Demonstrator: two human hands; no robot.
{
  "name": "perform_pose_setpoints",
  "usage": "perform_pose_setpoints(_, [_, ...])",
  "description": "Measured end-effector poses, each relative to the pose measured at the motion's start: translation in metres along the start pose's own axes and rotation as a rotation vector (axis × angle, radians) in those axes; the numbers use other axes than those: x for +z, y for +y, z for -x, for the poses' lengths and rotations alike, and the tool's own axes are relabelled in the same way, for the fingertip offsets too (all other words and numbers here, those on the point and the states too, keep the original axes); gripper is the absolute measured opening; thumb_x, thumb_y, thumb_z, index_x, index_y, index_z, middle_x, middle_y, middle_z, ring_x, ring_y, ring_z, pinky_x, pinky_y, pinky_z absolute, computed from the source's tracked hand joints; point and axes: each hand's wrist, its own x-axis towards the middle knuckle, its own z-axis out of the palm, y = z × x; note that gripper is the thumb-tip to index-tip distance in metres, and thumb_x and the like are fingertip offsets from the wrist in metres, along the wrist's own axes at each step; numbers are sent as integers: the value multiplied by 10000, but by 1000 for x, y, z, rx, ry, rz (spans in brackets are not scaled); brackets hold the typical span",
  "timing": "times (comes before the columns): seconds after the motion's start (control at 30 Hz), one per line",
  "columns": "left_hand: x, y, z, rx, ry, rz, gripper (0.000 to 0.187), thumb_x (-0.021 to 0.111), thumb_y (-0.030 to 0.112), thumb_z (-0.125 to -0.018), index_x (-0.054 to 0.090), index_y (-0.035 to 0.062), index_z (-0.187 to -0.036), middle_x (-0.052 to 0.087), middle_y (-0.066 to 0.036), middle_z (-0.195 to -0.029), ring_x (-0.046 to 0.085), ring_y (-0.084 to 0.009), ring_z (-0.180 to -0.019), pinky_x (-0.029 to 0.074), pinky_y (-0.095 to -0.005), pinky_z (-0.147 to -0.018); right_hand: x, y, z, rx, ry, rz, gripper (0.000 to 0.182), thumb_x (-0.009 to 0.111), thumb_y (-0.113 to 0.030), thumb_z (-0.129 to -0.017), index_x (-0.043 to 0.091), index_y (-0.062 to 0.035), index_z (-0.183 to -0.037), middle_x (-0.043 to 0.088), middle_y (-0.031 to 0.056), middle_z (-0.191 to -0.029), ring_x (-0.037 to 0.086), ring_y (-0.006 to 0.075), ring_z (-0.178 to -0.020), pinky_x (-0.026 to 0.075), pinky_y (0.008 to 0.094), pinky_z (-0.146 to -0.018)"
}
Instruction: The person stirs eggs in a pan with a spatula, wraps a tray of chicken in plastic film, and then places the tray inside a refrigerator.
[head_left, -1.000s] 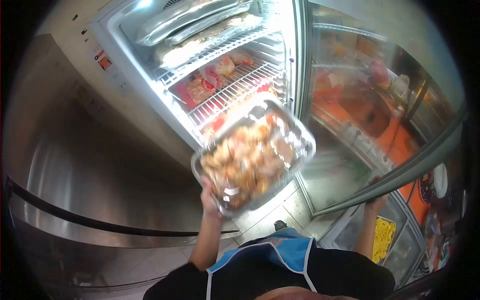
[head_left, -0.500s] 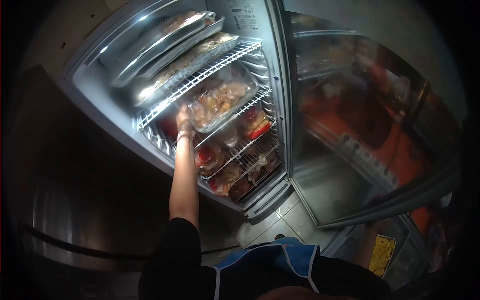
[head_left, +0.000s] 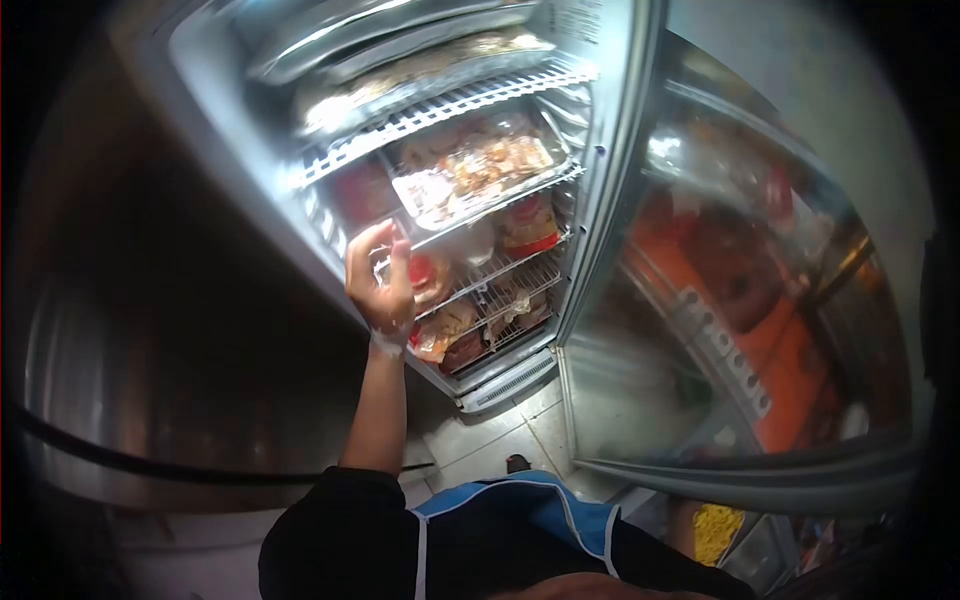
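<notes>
My left hand (head_left: 380,280) is raised just outside the open refrigerator, its fingers curved and apart with nothing between them. Behind it, on the shelf below the top one, lies a clear-wrapped tray of pale meat pieces (head_left: 485,165). Low on the right, part of my right forearm (head_left: 684,528) shows beside a tray of yellow food (head_left: 717,532). The fingers of that hand are hidden, so any grip on the tray cannot be made out.
Foil-covered trays (head_left: 420,80) fill the top wire shelf (head_left: 450,112). Bagged food with red parts (head_left: 530,225) and more bags (head_left: 445,330) occupy lower shelves. The glossy door (head_left: 660,370) stands open at right, reflecting orange. White floor tiles (head_left: 490,440) lie below.
My left hand has let go of the wrapped meat tray and drawn back out of the refrigerator. That tray now rests farther in on its shelf. The whole view has shifted.
</notes>
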Motion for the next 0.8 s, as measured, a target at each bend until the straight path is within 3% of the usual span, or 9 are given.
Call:
perform_pose_setpoints(0.07, [-33,10,12,151,142,92,216,576,85,-949,552,-5,-1143,581,-85,-1106,557,-149,-987,442,-282,-878,37,-10,19,21,-45,124,272,517,-260,-936,599,-46,-1082,606,104,-999,551,242,-938,436,387,-878])
perform_pose_setpoints(0.17, [-73,20,20,-106,376,208,229,514,134,-990,524,12,-1184,566,-62,-1106,533,-124,-996,423,-272,-859,96,-26,44,25,-181,285,243,523,-226,-917,612,-26,-1024,614,125,-954,560,258,-886,442,391,-841])
perform_pose_setpoints(0.23, [-100,21,36,-286,398,224,237,490,166,-1002,530,36,-1196,556,-51,-1152,513,-106,-998,409,-254,-846,137,-33,55,-2,-308,362,227,527,-203,-903,621,-13,-985,620,139,-925,565,268,-852,446,393,-817])
perform_pose_setpoints(0.37, [-156,14,87,-454,205,149,260,527,118,-997,511,8,-1232,543,-60,-1207,508,-115,-1047,402,-266,-964,231,-32,48,-126,-649,464,201,535,-158,-877,638,13,-908,632,167,-865,577,289,-784,454,398,-768])
perform_pose_setpoints(0.43, [-181,15,119,-532,179,60,273,603,119,-940,567,55,-1202,553,-52,-1206,538,-127,-1001,467,-260,-775,278,-27,35,-371,-869,616,180,561,-158,-855,626,9,-866,612,158,-795,553,282,-704,436,396,-699])
perform_pose_setpoints(0.53, [-218,44,159,-641,-55,-74,301,647,134,-903,583,81,-1192,584,-69,-1188,574,-157,-986,476,-294,-766,361,-18,29,-346,-833,541,144,686,-92,-821,630,7,-910,622,131,-734,591,238,-677,479,351,-621])
perform_pose_setpoints(0.6, [-269,63,196,-879,-587,-28,295,671,204,-899,605,67,-1152,626,-108,-1158,626,-196,-994,492,-342,-814,433,-23,23,-397,-909,425,172,711,-65,-832,607,18,-942,626,135,-725,607,216,-668,490,324,-597])
perform_pose_setpoints(0.67, [-305,63,241,-991,-807,120,362,675,273,-899,603,64,-1186,640,-137,-1160,635,-233,-989,496,-347,-860,460,-3,15,-372,-880,400,180,720,-80,-836,600,22,-922,630,139,-733,609,211,-652,486,322,-584])
perform_pose_setpoints(0.8, [-365,97,299,-1235,-851,-203,463,643,355,-913,580,60,-1265,648,-161,-1174,639,-241,-1029,504,-359,-883,500,22,0,-452,-839,409,198,722,-118,-854,588,20,-902,631,132,-709,590,205,-597,472,326,-560])
